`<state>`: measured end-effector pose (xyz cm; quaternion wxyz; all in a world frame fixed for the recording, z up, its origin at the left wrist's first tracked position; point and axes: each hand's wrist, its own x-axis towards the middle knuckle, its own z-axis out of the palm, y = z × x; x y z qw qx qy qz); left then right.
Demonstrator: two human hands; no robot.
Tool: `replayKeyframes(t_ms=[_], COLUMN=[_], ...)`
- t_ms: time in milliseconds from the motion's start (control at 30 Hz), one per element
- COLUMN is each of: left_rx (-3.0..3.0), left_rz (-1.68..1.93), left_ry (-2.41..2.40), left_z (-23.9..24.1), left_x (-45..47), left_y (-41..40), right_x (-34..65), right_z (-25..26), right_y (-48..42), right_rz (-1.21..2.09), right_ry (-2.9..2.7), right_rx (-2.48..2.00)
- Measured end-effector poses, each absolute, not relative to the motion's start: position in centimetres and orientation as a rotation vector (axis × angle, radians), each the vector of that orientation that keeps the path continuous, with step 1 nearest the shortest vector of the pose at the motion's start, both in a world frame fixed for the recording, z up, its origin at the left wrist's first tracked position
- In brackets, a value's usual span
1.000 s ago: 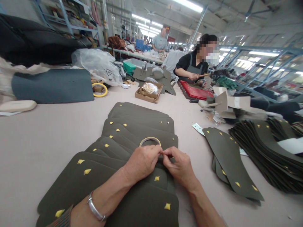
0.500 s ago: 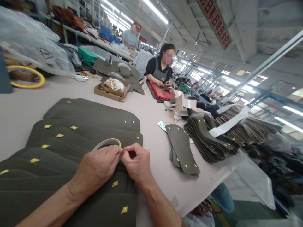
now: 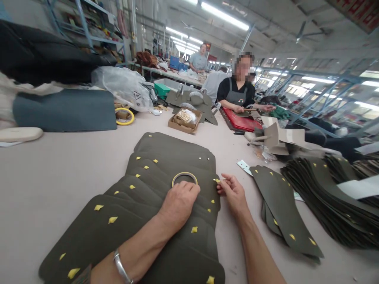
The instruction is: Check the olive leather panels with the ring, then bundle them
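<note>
My left hand (image 3: 180, 205) is closed round the near side of a thin roll of yellow tape (image 3: 177, 176), above overlapping dark olive panels (image 3: 168, 197). Between the thumb and fingertips of my right hand (image 3: 235, 194) is a small piece of yellow tape (image 3: 218, 181), at the right edge of the panels. Small yellow tape bits dot the panels' surfaces. Two shiny metal studs (image 3: 204, 158) show near the far right corner, and another glint lies beside the pinched tape.
To the right lie narrow olive strips (image 3: 281, 201) with yellow bits and a thick stack of similar pieces (image 3: 322, 197). Farther back are a cardboard box (image 3: 183, 125) of gold parts, another yellow tape roll (image 3: 132, 118) and a plastic bag (image 3: 127, 86). A co-worker (image 3: 237, 92) handles a red item (image 3: 242, 120).
My hands have parted: the right has moved away from the roll to the panels' edge with a tape piece. The view has swung left. The co-worker's hand has moved outward.
</note>
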<state>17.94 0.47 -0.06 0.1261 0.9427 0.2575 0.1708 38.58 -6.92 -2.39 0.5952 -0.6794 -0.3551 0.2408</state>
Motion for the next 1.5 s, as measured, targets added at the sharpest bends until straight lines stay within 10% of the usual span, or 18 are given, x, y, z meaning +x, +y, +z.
replayKeyframes(t_ms=[1500], left_rx=[2.811], left_rz=[0.466], left_ry=[0.755], left_z=[-1.0], left_x=[18.0], left_y=[1.1], right_x=[37.2], right_z=[-1.6], right_y=[-6.2], right_rz=[0.292], right_ry=[-1.091], right_rx=[-2.101])
